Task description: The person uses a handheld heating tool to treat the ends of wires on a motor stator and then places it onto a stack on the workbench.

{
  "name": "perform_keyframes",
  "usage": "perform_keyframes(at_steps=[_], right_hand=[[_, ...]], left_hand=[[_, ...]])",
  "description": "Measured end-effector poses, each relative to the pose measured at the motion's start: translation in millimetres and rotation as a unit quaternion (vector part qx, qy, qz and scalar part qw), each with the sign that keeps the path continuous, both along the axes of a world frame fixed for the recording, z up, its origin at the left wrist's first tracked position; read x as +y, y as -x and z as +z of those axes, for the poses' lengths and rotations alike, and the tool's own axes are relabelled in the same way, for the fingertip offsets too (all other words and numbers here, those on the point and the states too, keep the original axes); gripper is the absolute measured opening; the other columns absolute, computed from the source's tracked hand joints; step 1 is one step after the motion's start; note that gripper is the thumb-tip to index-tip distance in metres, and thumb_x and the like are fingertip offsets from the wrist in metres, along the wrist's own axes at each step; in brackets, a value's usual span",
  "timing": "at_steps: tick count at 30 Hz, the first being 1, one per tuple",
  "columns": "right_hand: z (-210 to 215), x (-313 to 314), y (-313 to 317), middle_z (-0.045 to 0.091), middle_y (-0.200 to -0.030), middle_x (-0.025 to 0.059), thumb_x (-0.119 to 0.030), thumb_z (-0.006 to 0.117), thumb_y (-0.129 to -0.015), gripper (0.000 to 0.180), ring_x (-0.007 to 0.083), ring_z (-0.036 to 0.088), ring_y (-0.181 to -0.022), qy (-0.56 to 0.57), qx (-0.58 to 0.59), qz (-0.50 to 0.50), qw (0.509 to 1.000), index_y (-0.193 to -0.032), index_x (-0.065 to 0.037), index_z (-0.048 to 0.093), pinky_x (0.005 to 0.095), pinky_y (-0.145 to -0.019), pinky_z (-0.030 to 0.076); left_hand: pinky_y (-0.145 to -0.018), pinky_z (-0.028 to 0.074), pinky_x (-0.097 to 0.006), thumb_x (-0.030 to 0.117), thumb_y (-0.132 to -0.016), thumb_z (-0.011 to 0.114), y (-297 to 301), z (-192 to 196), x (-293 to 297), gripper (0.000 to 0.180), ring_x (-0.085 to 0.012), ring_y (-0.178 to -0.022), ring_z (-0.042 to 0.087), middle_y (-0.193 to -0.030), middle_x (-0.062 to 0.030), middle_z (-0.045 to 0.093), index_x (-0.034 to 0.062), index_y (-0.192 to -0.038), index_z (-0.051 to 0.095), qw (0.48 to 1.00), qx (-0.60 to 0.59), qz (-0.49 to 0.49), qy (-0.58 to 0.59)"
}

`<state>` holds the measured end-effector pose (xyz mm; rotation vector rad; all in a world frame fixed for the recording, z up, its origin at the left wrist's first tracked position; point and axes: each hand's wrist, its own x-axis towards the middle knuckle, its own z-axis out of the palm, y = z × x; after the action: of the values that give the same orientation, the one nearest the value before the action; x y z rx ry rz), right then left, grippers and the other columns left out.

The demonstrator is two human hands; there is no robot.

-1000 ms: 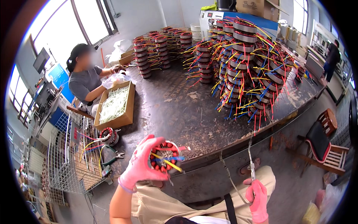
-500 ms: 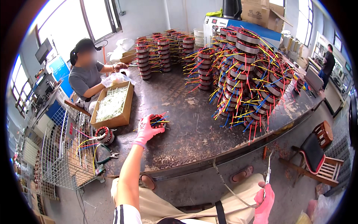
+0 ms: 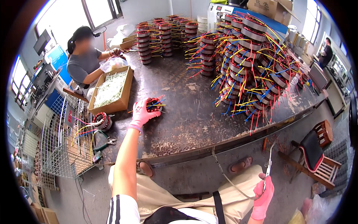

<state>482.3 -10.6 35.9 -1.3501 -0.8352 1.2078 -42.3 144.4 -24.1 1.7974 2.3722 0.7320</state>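
Lower right of frame: right hand (image 3: 263,197) in pink glove, fingers curled tight around a thin metal needle-like tool (image 3: 269,167) with a pale cord (image 3: 227,179) trailing off it, held over the lap. Centre left: left hand (image 3: 141,113) in pink glove, arm stretched out, fingers wrapped over a round copper-wound motor stator with red, yellow and blue leads (image 3: 154,104) sitting on the dark worn metal table (image 3: 186,119). Left of it, open cardboard box of pale sleeving (image 3: 111,89). Upper right: tall stacked stators with coloured wires (image 3: 253,59). Upper left: seated person in grey shirt (image 3: 85,65).

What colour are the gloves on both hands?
Pink, on left hand and right hand; head view.
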Motion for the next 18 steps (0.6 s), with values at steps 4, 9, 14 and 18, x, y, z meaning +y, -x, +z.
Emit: perform_keyframes(at_steps=[4, 9, 14, 18], right_hand=[[-0.9, -3.0, -2.1, 0.026, -0.052, -0.0090, -0.029, 0.038, -0.101, 0.040, 0.0004, 0.023, -0.047, 0.001, -0.006, 0.018, 1.000, -0.100, 0.007, 0.056, 0.0199, -0.045, 0.016], [2.7, -4.5, 0.8, 0.026, -0.052, -0.0090, -0.030, 0.039, -0.101, 0.040, 0.0006, 0.023, -0.047, 0.016, 0.026, -0.003, 1.000, -0.102, 0.007, 0.057, 0.0201, -0.045, 0.015], [3.0, -7.8, 0.9, 0.027, -0.052, -0.0092, -0.031, 0.040, -0.101, 0.041, 0.0005, 0.023, -0.047, -0.007, 0.018, 0.010, 1.000, -0.103, 0.007, 0.057, 0.0199, -0.045, 0.015], [4.2, -11.0, 1.3, 0.027, -0.052, -0.0092, -0.031, 0.040, -0.101, 0.041, 0.0005, 0.024, -0.047, 0.007, 0.022, 0.012, 1.000, -0.102, 0.007, 0.057, 0.0199, -0.045, 0.016]], left_hand=[[-0.113, 0.019, -0.044, 0.055, -0.059, 0.078, 11.0, -7.6, -4.5, 0.097, -0.0290, -0.131, 0.040, -0.137, -0.0164, 0.047, 0.0062, -0.136, 0.046, 0.998, 0.067, -0.008, 0.002], [-0.114, 0.017, -0.046, 0.054, -0.063, 0.076, 9.8, -9.5, -10.9, 0.097, -0.0328, -0.134, 0.035, -0.140, -0.0196, 0.043, 0.0047, -0.139, 0.042, 0.996, 0.082, -0.041, -0.005], [-0.114, 0.019, -0.047, 0.049, -0.069, 0.074, 13.5, -3.4, -25.0, 0.089, -0.0368, -0.134, 0.033, -0.141, -0.0201, 0.041, 0.0048, -0.139, 0.041, 0.988, 0.135, -0.062, -0.031], [-0.111, 0.025, -0.048, 0.044, -0.075, 0.071, 7.5, -1.5, -40.6, 0.078, -0.0373, -0.133, 0.034, -0.140, -0.0187, 0.043, 0.0044, -0.136, 0.044, 0.985, 0.135, -0.080, -0.069]])
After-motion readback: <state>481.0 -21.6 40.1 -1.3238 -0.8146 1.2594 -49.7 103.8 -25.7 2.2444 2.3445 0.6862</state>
